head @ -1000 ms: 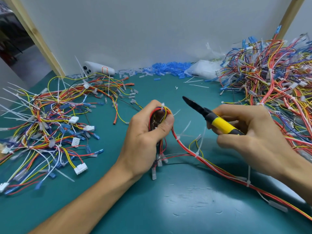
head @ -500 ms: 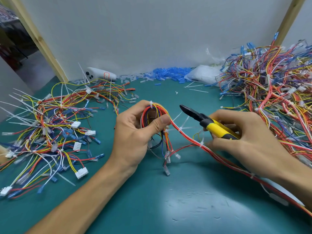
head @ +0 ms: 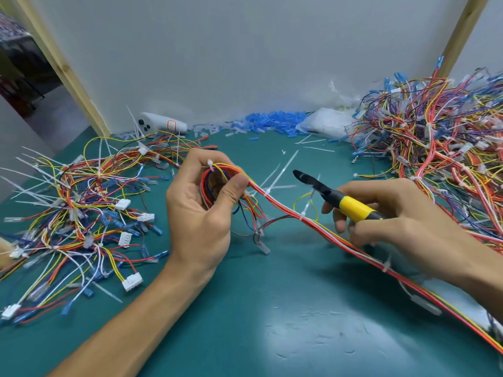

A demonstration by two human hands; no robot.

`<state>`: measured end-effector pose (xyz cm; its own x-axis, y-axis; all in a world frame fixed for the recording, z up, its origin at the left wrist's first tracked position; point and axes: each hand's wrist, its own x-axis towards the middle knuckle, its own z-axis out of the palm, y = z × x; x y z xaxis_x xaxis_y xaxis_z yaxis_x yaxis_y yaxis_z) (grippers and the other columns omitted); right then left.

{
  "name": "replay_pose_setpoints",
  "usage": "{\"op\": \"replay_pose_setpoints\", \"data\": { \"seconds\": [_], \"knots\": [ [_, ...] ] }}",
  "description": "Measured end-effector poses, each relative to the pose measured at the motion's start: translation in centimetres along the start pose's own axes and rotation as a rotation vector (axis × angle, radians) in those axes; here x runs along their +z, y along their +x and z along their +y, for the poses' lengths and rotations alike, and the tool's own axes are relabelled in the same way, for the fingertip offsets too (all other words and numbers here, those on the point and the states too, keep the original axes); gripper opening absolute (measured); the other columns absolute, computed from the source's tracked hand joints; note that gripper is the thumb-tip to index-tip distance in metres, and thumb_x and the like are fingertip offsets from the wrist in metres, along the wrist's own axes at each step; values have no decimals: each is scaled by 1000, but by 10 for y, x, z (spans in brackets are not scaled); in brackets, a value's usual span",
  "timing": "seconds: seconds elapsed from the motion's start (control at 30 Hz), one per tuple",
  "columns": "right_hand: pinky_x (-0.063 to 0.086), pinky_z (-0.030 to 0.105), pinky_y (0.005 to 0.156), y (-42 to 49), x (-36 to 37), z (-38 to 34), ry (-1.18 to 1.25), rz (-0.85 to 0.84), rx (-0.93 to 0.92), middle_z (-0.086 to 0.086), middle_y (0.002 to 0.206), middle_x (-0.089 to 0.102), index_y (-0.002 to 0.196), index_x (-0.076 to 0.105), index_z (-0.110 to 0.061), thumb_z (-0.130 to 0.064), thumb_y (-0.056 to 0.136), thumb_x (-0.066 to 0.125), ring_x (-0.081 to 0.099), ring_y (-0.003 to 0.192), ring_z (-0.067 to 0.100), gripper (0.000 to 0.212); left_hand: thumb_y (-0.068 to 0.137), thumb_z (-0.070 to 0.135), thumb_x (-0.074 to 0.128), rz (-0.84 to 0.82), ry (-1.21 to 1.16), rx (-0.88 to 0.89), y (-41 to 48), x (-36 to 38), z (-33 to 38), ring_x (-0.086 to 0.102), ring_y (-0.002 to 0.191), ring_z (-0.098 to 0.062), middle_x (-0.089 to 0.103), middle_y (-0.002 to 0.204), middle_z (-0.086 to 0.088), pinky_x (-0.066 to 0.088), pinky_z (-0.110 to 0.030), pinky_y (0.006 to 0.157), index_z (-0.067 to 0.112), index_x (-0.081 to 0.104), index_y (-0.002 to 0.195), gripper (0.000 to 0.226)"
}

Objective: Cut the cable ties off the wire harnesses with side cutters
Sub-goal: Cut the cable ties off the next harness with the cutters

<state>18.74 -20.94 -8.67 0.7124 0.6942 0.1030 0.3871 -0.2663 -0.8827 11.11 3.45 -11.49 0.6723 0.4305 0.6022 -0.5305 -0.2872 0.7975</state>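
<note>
The left hand (head: pixel 200 216) curls its fingers round a loop of the wire harness (head: pixel 283 209). The right hand (head: pixel 402 221) wraps its fingers round the side cutters (head: pixel 351 206), just beside a cable tie (head: pixel 303 215).

Single wide-angle camera, worn on the person's head, looks forward and down from close above the green surface (head: pixel 245 336), facing the white wall (head: pixel 245 63) behind it.
</note>
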Motion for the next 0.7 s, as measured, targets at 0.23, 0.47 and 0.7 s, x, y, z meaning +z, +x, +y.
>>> {"op": "replay_pose_setpoints", "data": {
  "seconds": [0.23, 0.47, 0.7],
  "knots": [
    [42, 18, 59, -2, 4, 1, -105, -118, -6, 3, 76, 67, 91, 74, -28, -17, 62, 69, 54, 64, 8, 31, 93, 2, 73, -65, 152, 185, -9, 3, 6, 64, 79, -24, 65, 91, -1, 51, -28, 75, 11, 60, 100, 18],
    [37, 32, 59, -2, 4, -1, -52, -169, 7, 8, 72, 61, 93, 76, -23, -16, 62, 72, 48, 62, 15, 32, 94, 2, 73, -92, 152, 203, -12, 4, 8, 68, 82, -24, 68, 92, 2, 53, -31, 77, 12, 61, 102, 18],
    [30, 47, 55, -4, 7, -1, -130, -28, -11, 15, 62, 46, 92, 75, -19, -26, 58, 69, 33, 58, 21, 35, 91, 5, 72, -104, 561, 472, -9, 4, 17, 64, 116, -31, 67, 128, -7, 47, -48, 99, 9, 74, 111, 20]
  ]
}}
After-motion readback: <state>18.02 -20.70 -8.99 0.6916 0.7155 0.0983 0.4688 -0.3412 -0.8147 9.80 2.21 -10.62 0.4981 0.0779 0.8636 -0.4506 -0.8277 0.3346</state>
